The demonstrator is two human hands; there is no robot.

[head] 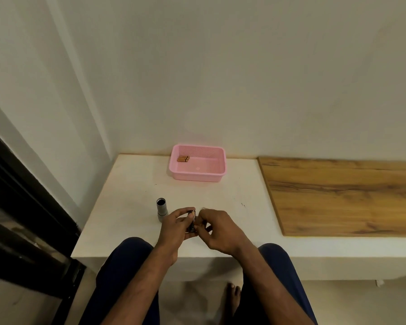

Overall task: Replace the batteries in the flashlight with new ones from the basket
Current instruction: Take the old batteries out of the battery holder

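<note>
At the white table's (131, 184) near edge, our left hand (174, 222) grips a dark battery holder (192, 221), and our right hand (217, 228) pinches its side. The grey flashlight (161, 210) stands upright just left. Farther back, against the wall (244, 78), is the pink basket (197, 177) with batteries (183, 158). To the right lies a wooden board (338, 195).

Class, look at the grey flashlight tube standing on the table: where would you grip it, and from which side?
Likely round the straight middle of the flashlight tube, from its left, away from the left hand busy beside it. It stands upright, open end up, so a sideways wrap keeps the mouth free.
</note>
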